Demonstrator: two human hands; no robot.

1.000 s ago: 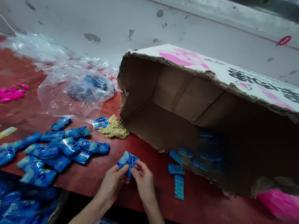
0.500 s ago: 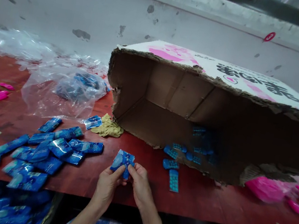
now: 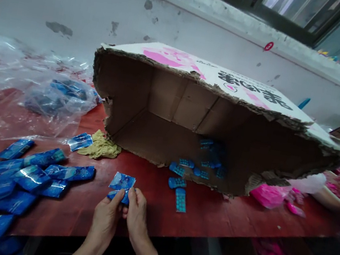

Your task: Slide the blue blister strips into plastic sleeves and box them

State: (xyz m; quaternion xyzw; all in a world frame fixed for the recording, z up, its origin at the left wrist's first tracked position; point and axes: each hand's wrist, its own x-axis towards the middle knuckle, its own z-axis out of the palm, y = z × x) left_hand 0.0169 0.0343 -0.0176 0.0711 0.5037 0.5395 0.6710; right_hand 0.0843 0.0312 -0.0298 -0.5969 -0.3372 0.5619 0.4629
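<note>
Both hands, left hand [image 3: 105,219] and right hand [image 3: 136,213], are pinching one blue packet [image 3: 121,184] with nearly closed fingers [image 3: 119,199] above the table [image 3: 207,214]; the cardboard box [image 3: 191,118] is lying toward one o'clock, apparently untouched.

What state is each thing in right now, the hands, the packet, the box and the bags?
Left hand: pinching the blue packet.
Right hand: pinching the same packet.
Blue packet: held above the table edge.
Cardboard box: on its side, open, torn rim.
Clear plastic bag: crumpled, lying flat.
Blue packets pile: loose, scattered.
</note>
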